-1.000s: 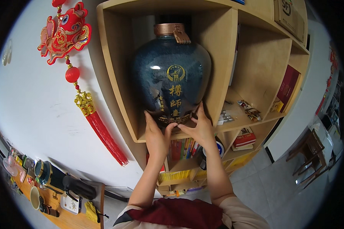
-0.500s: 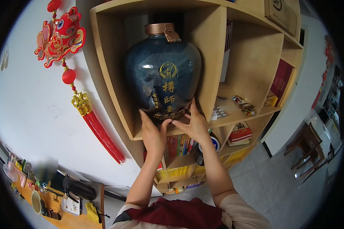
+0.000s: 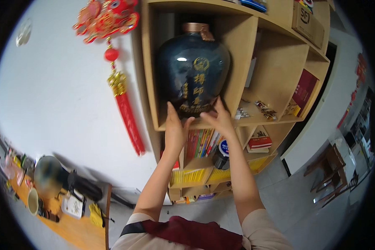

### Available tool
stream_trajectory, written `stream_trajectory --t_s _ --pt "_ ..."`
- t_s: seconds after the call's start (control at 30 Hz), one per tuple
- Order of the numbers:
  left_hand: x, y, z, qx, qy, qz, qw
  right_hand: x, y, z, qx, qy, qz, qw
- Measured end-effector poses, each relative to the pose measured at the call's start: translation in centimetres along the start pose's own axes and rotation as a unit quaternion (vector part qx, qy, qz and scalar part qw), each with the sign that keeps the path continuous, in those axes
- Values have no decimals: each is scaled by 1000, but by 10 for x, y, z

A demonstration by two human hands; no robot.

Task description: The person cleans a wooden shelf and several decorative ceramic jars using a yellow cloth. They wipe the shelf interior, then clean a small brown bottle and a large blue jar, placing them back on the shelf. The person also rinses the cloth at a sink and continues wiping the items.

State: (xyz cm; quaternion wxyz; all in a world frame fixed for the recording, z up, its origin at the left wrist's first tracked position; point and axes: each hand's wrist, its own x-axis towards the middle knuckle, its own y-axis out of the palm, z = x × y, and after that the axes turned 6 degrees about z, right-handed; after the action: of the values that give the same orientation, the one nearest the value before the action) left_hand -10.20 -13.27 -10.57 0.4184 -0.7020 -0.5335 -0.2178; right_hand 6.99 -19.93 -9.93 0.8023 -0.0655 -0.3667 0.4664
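A large dark-blue glazed liquor jar (image 3: 193, 66), with gold markings and a copper-coloured cap (image 3: 196, 27), stands upright in an upper compartment of a wooden shelf. My left hand (image 3: 176, 131) is against the left side of its base, fingers pointing up and thumb toward the front. On the right side of the base, my right hand (image 3: 221, 121) rests with its fingers up the jar and its thumb turned inward. Together the two hands hold the jar low down from both sides; the contact of some fingertips is hidden.
The wooden shelf (image 3: 248, 54) holds books (image 3: 202, 143), a dark lidded jar (image 3: 222, 156), small packets (image 3: 266, 110) and a cardboard box (image 3: 308, 26). A red tasselled ornament (image 3: 129, 123) hangs on the left wall. Lower left, a wooden table (image 3: 81, 233) bears a black kettle (image 3: 85, 185) and a tray (image 3: 73, 206).
My view has shifted, so the shelf and jar sit higher and the ornament further right. The jar looks slightly smaller and farther off. My thumbs have moved apart at its base.
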Motion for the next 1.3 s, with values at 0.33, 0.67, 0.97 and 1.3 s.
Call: stream_trajectory --t_s 0.33,0.67,0.97,1.3 --pt "-202 -102 10 19 -175 9 984 -147 143 62 -16 -159 -33 987" --pt "-398 -270 41 132 -380 -143 904 -298 351 93 159 -41 486 859" --pt "-492 -409 112 205 -429 -103 874 -323 616 101 67 -80 491 865" --pt "-495 -508 179 107 -499 -86 856 -351 717 89 -97 200 431 875"
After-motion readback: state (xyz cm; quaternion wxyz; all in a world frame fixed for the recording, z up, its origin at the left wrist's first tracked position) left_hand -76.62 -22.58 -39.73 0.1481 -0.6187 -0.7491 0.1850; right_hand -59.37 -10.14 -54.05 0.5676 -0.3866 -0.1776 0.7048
